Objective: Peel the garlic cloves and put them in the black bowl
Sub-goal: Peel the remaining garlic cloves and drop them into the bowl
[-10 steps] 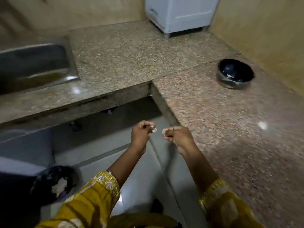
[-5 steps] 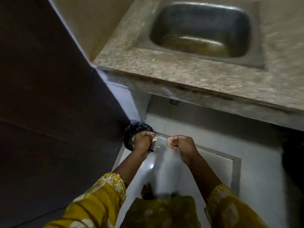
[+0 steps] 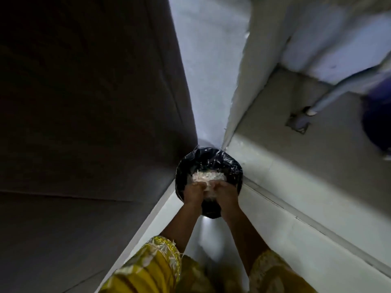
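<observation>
Clove [image 3: 208,187] and loose skin blur into one pale bit, pinched between the curled fingertips of the left hand [image 3: 193,193] and the right hand [image 3: 228,193]. The hands nearly touch and are held just above the bin [image 3: 236,166]. The bin is lined with a black bag, stands in a floor corner and holds a heap of peels [image 3: 208,176]. The bowl is out of view.

This looks like stripping skin over the bin. To do it well, one hand should keep a firm pinch on the clove while the other rubs or pulls only the papery skin, letting it fall straight down. Staying low and centred over the opening should keep flakes off the floor. The main risk is dropping the clove, which would be hard to find among peels of the same pale colour. Turn it to check for clinging skin before carrying it to the bowl.
</observation>
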